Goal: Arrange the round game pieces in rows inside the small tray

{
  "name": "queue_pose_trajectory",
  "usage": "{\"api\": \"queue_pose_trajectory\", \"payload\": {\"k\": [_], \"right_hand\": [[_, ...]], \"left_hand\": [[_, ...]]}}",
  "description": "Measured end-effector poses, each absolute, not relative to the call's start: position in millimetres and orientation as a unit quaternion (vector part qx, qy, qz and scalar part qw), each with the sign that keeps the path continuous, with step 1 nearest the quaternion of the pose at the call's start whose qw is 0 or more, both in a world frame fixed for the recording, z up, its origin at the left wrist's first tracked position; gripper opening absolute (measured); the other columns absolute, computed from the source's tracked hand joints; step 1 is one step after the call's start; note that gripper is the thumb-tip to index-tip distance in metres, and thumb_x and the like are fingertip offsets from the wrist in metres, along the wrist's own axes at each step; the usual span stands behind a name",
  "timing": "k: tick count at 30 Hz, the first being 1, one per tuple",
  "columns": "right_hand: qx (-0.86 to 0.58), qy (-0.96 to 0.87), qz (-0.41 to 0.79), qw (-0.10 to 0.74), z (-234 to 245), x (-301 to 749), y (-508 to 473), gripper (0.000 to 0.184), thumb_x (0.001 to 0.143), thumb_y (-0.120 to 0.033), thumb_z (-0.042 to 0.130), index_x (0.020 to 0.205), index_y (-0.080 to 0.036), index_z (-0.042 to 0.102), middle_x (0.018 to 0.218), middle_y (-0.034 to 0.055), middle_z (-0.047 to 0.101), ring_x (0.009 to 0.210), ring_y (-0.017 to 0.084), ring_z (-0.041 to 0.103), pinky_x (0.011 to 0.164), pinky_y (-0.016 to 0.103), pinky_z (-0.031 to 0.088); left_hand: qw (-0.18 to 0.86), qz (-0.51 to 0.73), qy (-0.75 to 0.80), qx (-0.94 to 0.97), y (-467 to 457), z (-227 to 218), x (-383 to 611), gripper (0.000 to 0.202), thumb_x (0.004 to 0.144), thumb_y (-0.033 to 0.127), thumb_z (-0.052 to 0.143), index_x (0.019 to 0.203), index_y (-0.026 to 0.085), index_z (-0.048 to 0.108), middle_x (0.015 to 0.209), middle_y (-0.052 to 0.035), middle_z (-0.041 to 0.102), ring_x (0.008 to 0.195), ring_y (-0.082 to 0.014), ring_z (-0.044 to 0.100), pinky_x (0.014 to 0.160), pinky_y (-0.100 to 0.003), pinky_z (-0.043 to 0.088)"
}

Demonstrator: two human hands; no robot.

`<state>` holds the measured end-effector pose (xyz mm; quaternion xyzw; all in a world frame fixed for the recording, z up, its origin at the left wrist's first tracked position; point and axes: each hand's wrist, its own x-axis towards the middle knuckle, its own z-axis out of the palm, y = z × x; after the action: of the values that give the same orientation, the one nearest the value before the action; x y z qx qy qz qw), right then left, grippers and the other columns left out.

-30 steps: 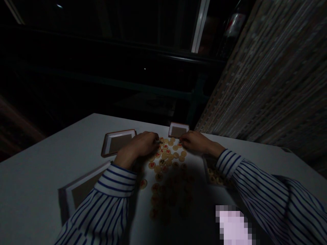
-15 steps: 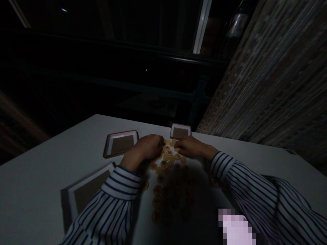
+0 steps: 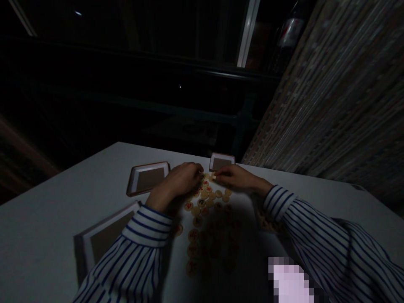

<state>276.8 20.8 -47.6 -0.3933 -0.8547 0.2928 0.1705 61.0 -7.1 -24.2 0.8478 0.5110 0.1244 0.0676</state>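
Round wooden Chinese chess pieces lie scattered on the white table, some showing red or dark characters and others plain. At the far end of the group, my right hand pinches one pale chess piece between thumb and fingertips. Across from it, my left hand is closed, its curled fingertips down at the pieces on the left edge of the group. What those fingers hold, if anything, is hidden. Nearer to me, larger pieces lie in rows, partly lost in deep shadow.
A shallow tray or lid lies beyond my left forearm, and a bigger one is partly under it. A small one sits at the table's far edge. Under my right sleeve is a container with pieces. A bead curtain hangs at right.
My right hand has lifted slightly and now shows a piece pinched at its fingertips. My left hand stays nearly in place, its fingers still curled.
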Motion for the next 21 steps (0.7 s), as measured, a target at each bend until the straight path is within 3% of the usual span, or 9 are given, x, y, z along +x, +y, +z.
{"api": "queue_pose_trajectory", "payload": {"k": [10,21], "right_hand": [[-0.439,-0.732,0.447,0.267,-35,269,13,0.027,0.075,-0.034,0.055,0.082,-0.011,0.066,0.065,-0.0008,0.061,0.053,0.007,0.049,0.05,0.018,0.037],[-0.416,-0.681,0.503,0.331,-36,265,10,0.031,0.07,-0.042,0.063,0.082,-0.013,0.068,0.067,0.0023,0.066,0.061,0.01,0.058,0.057,0.021,0.045]], "left_hand": [[0.102,0.199,0.465,0.857,-12,-23,75,0.031,0.079,0.029,0.048,0.107,0.022,0.057,0.098,-0.0036,0.067,0.089,-0.0179,0.062,0.073,-0.025,0.044],[0.112,0.231,0.453,0.854,-19,-18,83,0.032,0.081,0.044,0.047,0.102,0.022,0.058,0.096,-0.0052,0.066,0.089,-0.02,0.061,0.068,-0.026,0.043]]}}
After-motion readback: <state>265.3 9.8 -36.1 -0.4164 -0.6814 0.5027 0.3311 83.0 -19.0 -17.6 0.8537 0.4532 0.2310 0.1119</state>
